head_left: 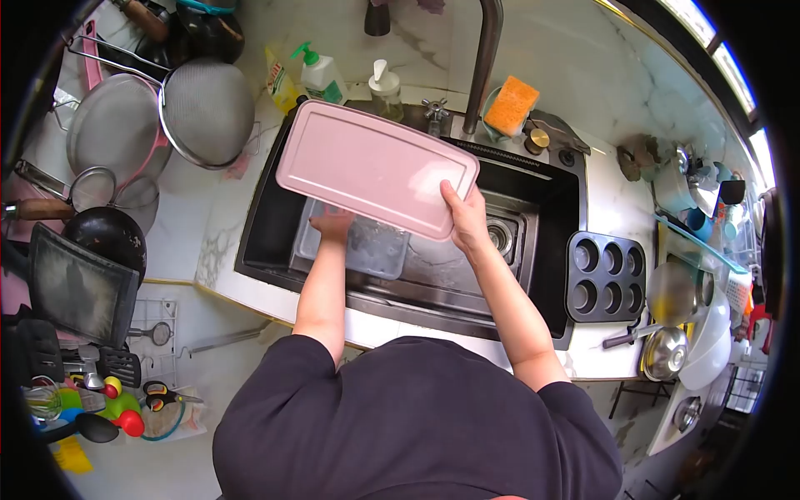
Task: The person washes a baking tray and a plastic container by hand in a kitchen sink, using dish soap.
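Note:
A pink rectangular lid (375,167) is held tilted over the black sink (550,196). My right hand (468,218) grips its lower right corner, thumb on the top face and fingers behind. My left hand (333,225) is just below the lid's lower edge, partly covered by it; its fingers are mostly hidden. Under my left hand and the lid, a clear plastic container (379,254) lies in the sink, its far part hidden. The tall faucet (485,67) rises behind the lid.
An orange sponge (512,106), a soap pump bottle (386,90) and a green-topped bottle (322,77) stand along the back. A muffin tin (606,277) lies right of the sink. Strainers (207,112) and a black pan (104,246) hang at left.

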Tool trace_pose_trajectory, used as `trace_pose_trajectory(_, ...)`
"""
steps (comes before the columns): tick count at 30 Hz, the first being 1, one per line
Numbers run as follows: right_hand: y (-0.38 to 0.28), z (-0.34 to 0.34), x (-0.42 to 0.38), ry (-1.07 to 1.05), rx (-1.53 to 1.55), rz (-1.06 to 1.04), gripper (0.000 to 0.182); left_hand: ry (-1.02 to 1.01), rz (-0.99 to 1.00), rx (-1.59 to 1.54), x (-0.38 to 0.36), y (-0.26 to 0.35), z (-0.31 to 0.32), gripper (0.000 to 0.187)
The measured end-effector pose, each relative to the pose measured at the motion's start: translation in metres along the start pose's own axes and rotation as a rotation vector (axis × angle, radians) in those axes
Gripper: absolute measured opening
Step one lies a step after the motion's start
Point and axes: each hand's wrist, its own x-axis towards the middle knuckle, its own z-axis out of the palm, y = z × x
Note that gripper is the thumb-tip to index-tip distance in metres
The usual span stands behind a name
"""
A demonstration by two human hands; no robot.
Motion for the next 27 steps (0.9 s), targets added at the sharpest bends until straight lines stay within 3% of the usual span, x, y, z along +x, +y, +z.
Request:
trace_pose_trajectory(1,0.004,-0.007,-0.003,0.004,0.001,-0.003,0.032,-0.123,-0.01,0.14,0.001,0.001,0.004,0.07)
trace_pose_trajectory(3,0.019,-0.026,-0.003,0.032,0.121,0.502,0.038,-0.105,0.019,0.142,0.002,0.002,0.009,0.07)
trace_pose_trajectory(6,0.048,-0.047,-0.017,0.109,-0.072,0.6,0.034,-0.041,0.128,0.146,0.003,-0.001,0.018,0.071)
trace_pose_trajectory(8,0.049,-0.056,-0.018,0.129,-0.059,0.616,0.033,-0.009,0.16,0.167,0.005,-0.003,0.024,0.071)
trace_pose_trajectory(10,0.05,-0.054,-0.023,0.088,0.252,0.63,0.031,0.036,0.142,0.209,0.012,-0.004,0.029,0.072)
trace_pose_trajectory(12,0.053,-0.059,-0.019,0.121,0.133,0.623,0.032,0.063,0.06,0.259,0.026,0.009,0.018,0.072)
trace_pose_trajectory(14,0.038,-0.059,-0.019,0.134,-0.28,0.443,0.032,-0.783,-0.17,0.798,0.049,0.051,-0.02,0.082)
trace_pose_trajectory(15,0.022,-0.056,-0.022,0.104,-0.337,0.343,0.032,-0.442,-0.014,0.872,-0.011,0.014,0.014,0.084)
trace_pose_trajectory(16,0.018,-0.058,-0.019,0.086,-0.314,0.286,0.032,-0.398,-0.018,0.886,-0.021,0.005,0.026,0.084)
trace_pose_trajectory(19,-0.021,-0.06,-0.018,0.077,-0.301,0.211,0.032,-0.571,-0.35,0.894,-0.056,-0.015,0.054,0.077)
trace_pose_trajectory(20,-0.038,-0.058,-0.019,0.062,-0.313,0.207,0.032,-0.574,-0.366,0.897,-0.053,-0.01,0.05,0.077)
trace_pose_trajectory(22,-0.067,-0.061,-0.025,0.014,-0.385,0.122,0.037,-0.545,-0.191,1.46,-0.034,0.005,0.045,0.061)
trace_pose_trajectory(23,-0.087,-0.059,-0.033,-0.021,-0.439,0.073,0.039,-0.575,-0.205,1.585,-0.024,0.009,0.046,0.046)
trace_pose_trajectory(25,-0.123,-0.065,-0.044,-0.187,-0.833,-0.072,0.03,-0.672,-0.098,1.641,-0.036,-0.008,0.048,0.034)
trace_pose_trajectory(27,-0.151,-0.07,-0.055,-0.131,-1.275,-0.223,0.022,-0.779,-0.07,1.684,-0.035,-0.017,0.04,0.019)
